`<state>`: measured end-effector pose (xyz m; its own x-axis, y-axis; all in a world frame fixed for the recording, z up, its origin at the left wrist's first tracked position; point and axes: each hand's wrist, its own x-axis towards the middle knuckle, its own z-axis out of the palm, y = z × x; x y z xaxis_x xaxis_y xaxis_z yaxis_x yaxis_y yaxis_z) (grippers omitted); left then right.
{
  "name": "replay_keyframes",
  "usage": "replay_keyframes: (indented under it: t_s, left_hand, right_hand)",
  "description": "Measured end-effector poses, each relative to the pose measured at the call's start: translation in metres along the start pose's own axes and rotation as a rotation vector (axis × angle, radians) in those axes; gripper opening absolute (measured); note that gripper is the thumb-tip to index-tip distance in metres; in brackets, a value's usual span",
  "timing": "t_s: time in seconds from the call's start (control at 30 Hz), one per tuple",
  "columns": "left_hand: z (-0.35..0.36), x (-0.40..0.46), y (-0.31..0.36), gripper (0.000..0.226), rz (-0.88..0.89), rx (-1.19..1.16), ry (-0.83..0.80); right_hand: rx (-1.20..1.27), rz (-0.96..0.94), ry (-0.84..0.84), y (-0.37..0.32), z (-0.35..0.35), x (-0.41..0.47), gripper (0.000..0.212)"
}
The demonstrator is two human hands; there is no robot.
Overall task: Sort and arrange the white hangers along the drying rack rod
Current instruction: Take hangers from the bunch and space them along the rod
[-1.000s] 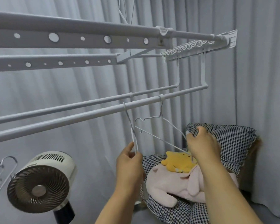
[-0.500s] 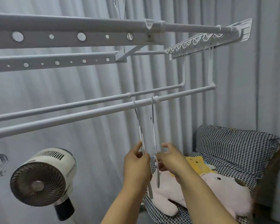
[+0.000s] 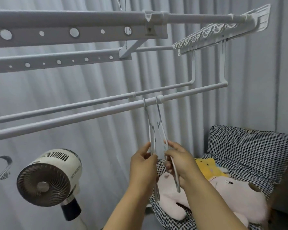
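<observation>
A white drying rack is seen from below, hung before pale grey curtains (image 3: pixel 90 163). 2 white hangers are hooked on the nearest rod (image 3: pixel 73 119), close together, just left of a joint collar near the rod's right end. Both hangers are turned edge-on to the camera and hang almost parallel.

The left hanger (image 3: pixel 150 135) is pinched low on its frame by the left hand (image 3: pixel 142 165), thumb and fingers curled around the thin wire. The right hanger (image 3: pixel 161 130) is gripped by the right hand (image 3: pixel 179 163), fingers wrapped round its lower part, with the end of the frame sticking out below the hand. The 2 hands are near each other, not touching as far as can be told.

A 2nd rod (image 3: pixel 73 106) runs just behind the 1st and carries nothing in view. At the lower left, part of another hanger (image 3: pixel 0 165) is seen at the frame edge beside a round fan (image 3: pixel 45 178). At the lower right, soft toys (image 3: pixel 223 188) lie on a chequered cushion (image 3: pixel 256 146).

Risks are judged as follows. The hooks sit loosely over a smooth rod, so a sideways pull could be turned into an upward lift and a hook could be unseated. The frames are close enough that they could be tangled if swung together. A dropped hanger would likely land on the toys.
</observation>
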<state>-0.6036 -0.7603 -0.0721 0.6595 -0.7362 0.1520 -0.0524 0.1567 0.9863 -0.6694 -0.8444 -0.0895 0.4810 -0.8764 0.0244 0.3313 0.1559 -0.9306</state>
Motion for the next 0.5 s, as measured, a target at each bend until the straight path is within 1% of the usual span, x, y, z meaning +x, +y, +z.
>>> replay_keyframes:
  t_s: [0.1,0.23,0.5]
  left_hand:
    - [0.004,0.002,-0.001,0.051,-0.01,-0.007,-0.014]
    - [0.012,0.003,-0.001,0.054,-0.011,-0.018,-0.025]
    - [0.021,0.008,-0.007,0.056,-0.003,-0.007,-0.009]
  right_hand:
    - [0.108,0.005,-0.031,-0.005,-0.007,0.0,0.042]
    - [0.18,0.022,-0.079,-0.01,-0.015,-0.002,0.038]
    - [0.217,0.059,-0.133,-0.013,-0.024,-0.001,0.043]
